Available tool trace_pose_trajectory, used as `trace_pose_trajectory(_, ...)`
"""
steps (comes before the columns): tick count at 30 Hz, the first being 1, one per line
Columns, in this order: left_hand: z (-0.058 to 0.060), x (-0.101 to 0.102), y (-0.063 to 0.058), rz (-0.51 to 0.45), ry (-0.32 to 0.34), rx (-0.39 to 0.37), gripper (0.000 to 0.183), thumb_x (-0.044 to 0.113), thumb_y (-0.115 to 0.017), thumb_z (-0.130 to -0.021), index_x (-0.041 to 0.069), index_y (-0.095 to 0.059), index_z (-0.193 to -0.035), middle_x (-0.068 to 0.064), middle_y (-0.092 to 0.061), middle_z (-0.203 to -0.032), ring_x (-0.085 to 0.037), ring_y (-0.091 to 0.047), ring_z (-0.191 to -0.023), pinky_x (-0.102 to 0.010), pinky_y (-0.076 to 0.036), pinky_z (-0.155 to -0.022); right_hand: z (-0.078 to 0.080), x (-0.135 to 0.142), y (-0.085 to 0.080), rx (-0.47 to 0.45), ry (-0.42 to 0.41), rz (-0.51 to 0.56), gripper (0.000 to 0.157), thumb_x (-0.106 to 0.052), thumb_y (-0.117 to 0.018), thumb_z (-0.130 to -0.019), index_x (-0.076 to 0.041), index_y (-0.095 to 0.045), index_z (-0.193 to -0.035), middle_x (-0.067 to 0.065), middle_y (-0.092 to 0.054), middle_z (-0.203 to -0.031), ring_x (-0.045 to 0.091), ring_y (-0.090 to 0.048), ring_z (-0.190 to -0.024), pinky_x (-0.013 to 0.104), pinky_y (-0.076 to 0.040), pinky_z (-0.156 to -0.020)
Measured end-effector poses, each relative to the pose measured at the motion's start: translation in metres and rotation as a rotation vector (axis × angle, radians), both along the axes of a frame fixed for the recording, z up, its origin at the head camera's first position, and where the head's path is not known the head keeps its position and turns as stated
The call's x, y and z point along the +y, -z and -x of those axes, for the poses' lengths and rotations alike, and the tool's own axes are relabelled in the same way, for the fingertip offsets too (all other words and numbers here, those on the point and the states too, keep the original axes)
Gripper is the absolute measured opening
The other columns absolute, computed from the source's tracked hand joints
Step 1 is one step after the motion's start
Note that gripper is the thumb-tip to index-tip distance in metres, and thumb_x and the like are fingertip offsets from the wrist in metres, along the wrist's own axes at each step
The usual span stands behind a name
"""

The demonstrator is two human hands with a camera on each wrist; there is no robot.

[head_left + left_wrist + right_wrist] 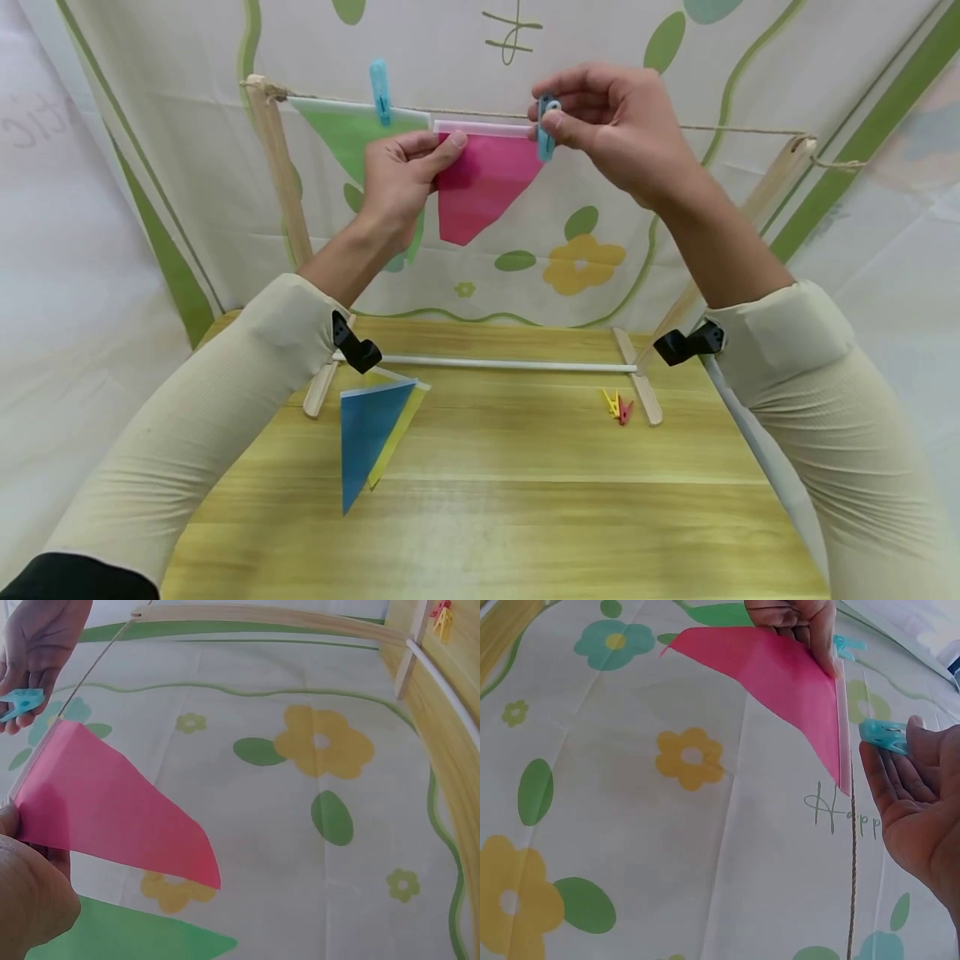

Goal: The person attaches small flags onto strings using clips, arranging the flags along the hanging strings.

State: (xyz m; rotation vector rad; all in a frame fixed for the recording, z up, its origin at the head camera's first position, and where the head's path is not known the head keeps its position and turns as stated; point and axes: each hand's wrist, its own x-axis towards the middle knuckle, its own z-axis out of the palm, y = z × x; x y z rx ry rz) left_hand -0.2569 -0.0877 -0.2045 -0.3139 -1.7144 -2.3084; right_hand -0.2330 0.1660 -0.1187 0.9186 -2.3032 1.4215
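Observation:
My left hand (397, 183) pinches a pink triangular pennant (483, 179) by the left end of its white top edge, holding it up against the twine (712, 129). In my right hand (618, 129) a blue clothespin (546, 129) is pinched between thumb and fingers, beside the pennant's right end. The right wrist view shows that clothespin (883, 736) apart from the pennant. To the left, a green pennant (341, 133) hangs from the twine under another blue clothespin (380, 92), partly hidden by my left hand.
Two wooden posts (279, 167) carry the twine, joined low down by a white rod (495, 363). On the wooden table (525, 517) lie a blue pennant (371, 429) over a yellow one (401, 429), and small yellow and red clothespins (624, 410). A flower-printed cloth (465, 275) hangs behind.

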Motion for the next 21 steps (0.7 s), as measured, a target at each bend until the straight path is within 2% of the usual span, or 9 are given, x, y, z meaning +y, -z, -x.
trace_pose_trajectory(5, -0.001, -0.002, 0.0, -0.003, -0.004, 0.008, 0.02, 0.018, -0.087, -0.101, 0.004, -0.088, -0.116, -0.002, -0.085, -0.096, -0.018, -0.08, -0.092, -0.03, -0.069, -0.098, 0.007, -0.014, -0.003, 0.006, -0.044, 0.134, 0.02, 0.0, -0.076, -0.105, 0.004, -0.079, -0.124, 0.007, -0.084, -0.106, 0.019, -0.082, -0.097, 0.019, -0.066, -0.094)
trace_pose_trajectory(9, -0.002, -0.003, -0.001, -0.004, -0.003, 0.003, 0.021, 0.019, -0.087, -0.101, 0.005, -0.089, -0.116, -0.003, -0.085, -0.097, -0.019, -0.08, -0.094, -0.03, -0.069, -0.099, 0.013, -0.025, -0.007, -0.004, -0.037, 0.206, 0.016, 0.0, -0.075, -0.105, 0.001, -0.08, -0.12, 0.008, -0.081, -0.104, 0.023, -0.08, -0.097, 0.022, -0.067, -0.094)
trace_pose_trajectory(21, -0.002, -0.002, -0.003, -0.002, -0.011, -0.011, 0.023, 0.021, -0.087, -0.101, 0.006, -0.088, -0.119, -0.006, -0.086, -0.104, -0.021, -0.081, -0.099, -0.031, -0.069, -0.101, 0.025, -0.049, -0.018, 0.016, 0.108, 0.204, 0.012, -0.005, -0.068, -0.111, -0.004, -0.079, -0.114, 0.001, -0.078, -0.096, 0.019, -0.077, -0.094, 0.025, -0.065, -0.096)
